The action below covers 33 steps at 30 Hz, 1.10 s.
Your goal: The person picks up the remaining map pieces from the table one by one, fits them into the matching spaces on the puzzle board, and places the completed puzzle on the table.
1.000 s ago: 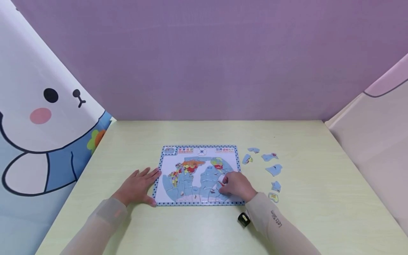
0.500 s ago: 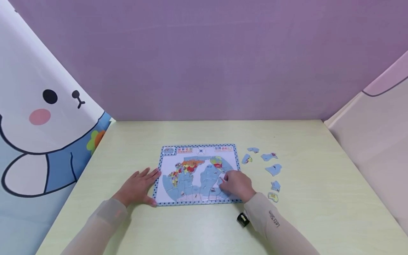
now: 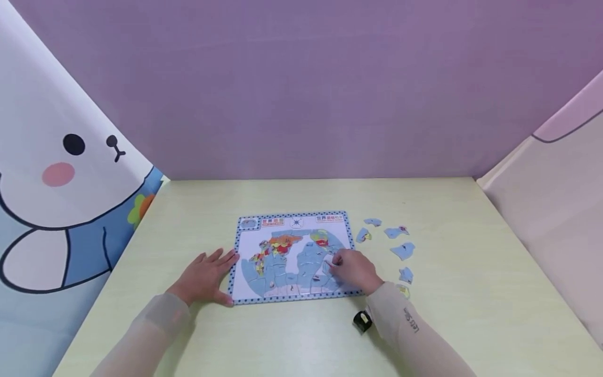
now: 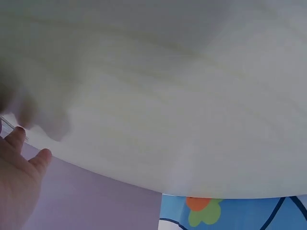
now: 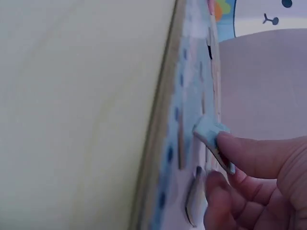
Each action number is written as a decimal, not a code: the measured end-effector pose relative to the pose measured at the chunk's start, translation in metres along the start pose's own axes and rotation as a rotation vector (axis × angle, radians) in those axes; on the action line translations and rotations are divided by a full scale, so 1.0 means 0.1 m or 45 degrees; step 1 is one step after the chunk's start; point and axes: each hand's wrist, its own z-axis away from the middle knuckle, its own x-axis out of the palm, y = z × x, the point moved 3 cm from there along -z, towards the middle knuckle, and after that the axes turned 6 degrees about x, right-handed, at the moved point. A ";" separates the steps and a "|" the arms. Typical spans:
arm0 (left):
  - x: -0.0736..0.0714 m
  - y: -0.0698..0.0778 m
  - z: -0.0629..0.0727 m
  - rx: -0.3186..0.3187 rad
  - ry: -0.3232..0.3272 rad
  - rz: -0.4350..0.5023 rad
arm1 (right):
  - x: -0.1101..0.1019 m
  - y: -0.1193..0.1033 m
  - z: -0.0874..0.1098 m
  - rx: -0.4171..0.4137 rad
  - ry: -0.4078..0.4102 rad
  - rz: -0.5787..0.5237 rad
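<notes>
A world-map jigsaw board (image 3: 245, 246) with a blue dotted border lies on the table. My left hand (image 3: 204, 277) rests with spread fingers at its left edge. My right hand (image 3: 355, 269) is over the board's right part, beside a bare white gap in the map. In the right wrist view, my right thumb (image 5: 256, 155) and curled fingers pinch a small light-blue puzzle piece (image 5: 209, 132), held tilted close to the board. Little of my left hand (image 4: 17, 182) shows in the left wrist view.
Right of the board lie several loose puzzle pieces, among them a blue one (image 3: 403, 251) and one by the sleeve (image 3: 404, 290). A small black object (image 3: 362, 321) sits near the right cuff. A purple cloth (image 3: 301, 104) stands behind the table (image 3: 282, 340).
The right hand has shifted slightly up and right, still pinching the piece, and more of the white gap shows. The board has turned slightly, its right side going away. The left hand stays in place.
</notes>
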 end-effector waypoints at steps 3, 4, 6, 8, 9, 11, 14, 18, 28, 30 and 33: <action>-0.02 0.00 0.00 0.004 -0.001 -0.023 | -0.05 0.05 0.00 -0.020 -0.019 -0.109; -0.02 0.01 0.00 0.004 -0.007 -0.023 | -0.08 0.08 0.00 -0.020 -0.021 -0.140; -0.02 0.02 0.00 0.009 -0.012 -0.010 | -0.15 0.17 0.00 -0.023 -0.017 -0.200; -0.02 0.02 0.00 0.010 -0.021 0.005 | -0.24 0.29 0.01 -0.022 -0.003 -0.251; -0.02 0.02 0.00 0.004 -0.026 0.020 | -0.29 0.37 0.02 -0.025 0.010 -0.268; -0.02 0.01 0.00 0.000 -0.017 0.065 | -0.41 0.53 0.04 -0.034 0.034 -0.286; -0.03 0.00 -0.01 -0.018 -0.008 0.118 | -0.61 0.78 0.11 -0.045 0.070 -0.307; -0.02 0.00 -0.02 -0.021 0.001 0.141 | -0.87 1.10 0.21 -0.044 0.121 -0.305; -0.02 -0.01 -0.05 -0.026 -0.021 0.186 | -1.16 1.76 0.31 0.139 0.126 -0.242; -0.02 -0.01 -0.05 -0.030 -0.028 0.179 | -1.17 1.82 0.32 0.162 0.120 -0.223; -0.01 -0.02 -0.04 -0.036 -0.028 0.166 | -1.16 1.86 0.29 0.189 0.105 -0.198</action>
